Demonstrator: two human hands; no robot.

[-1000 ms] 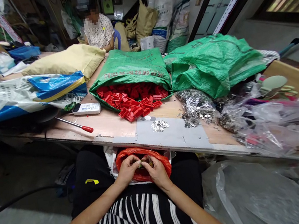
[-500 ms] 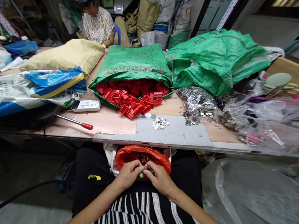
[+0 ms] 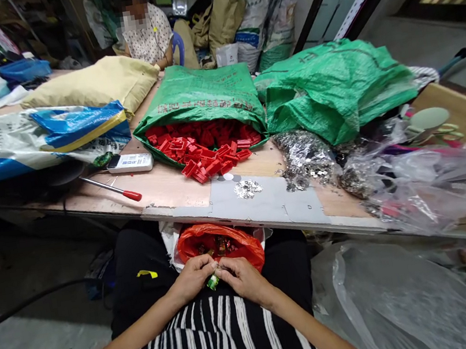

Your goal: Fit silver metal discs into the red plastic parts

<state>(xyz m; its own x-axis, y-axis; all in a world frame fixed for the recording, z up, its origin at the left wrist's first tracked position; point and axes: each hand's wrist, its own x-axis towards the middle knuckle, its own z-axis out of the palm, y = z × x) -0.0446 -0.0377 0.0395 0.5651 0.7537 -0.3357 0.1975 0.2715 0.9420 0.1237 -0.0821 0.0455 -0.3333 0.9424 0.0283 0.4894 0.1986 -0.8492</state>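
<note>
The left hand (image 3: 191, 279) and right hand (image 3: 243, 278) meet over the lap, just near of the red plastic bag (image 3: 243, 242). Their closed fingertips pinch 1 small green piece (image 3: 213, 282). Its long axis slants, with the free end pointing near-left.

The left grip (image 3: 193, 279) and right grip (image 3: 243, 278) are resting together over the lap, both pinching a small green piece (image 3: 213, 283). Just beyond them an orange-red bag (image 3: 250, 246) is sitting under the desk (image 3: 165, 187) edge, where red plastic parts (image 3: 206, 158) are spilling from a green sack (image 3: 203, 94).
</note>
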